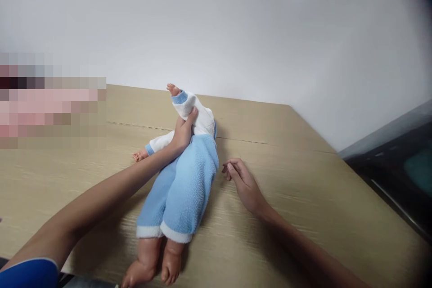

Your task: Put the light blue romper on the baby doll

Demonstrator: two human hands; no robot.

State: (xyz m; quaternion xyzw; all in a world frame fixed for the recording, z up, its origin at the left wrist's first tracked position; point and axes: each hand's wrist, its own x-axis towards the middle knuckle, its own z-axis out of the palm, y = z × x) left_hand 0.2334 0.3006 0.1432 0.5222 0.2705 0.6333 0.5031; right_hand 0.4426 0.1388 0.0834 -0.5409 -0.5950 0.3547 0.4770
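Note:
A baby doll (191, 184) lies tilted on its side on the wooden table, its bare feet toward me. It wears a white top with blue cuffs and fuzzy light blue trousers with white hems. One doll arm points up; the other rests on the tabletop. The doll's head cannot be seen. My left hand (184, 131) is closed around the doll's chest, thumb on the white top. To the right of the trousers, my right hand (241, 180) hovers just over or rests on the table, apart from the doll, with loosely bent fingers and nothing in them.
The pale wooden table (297, 180) has a seam across it and meets a white wall (216, 36) at the back. A dark object (398, 175) stands beyond the right edge. A pixelated patch covers the left side.

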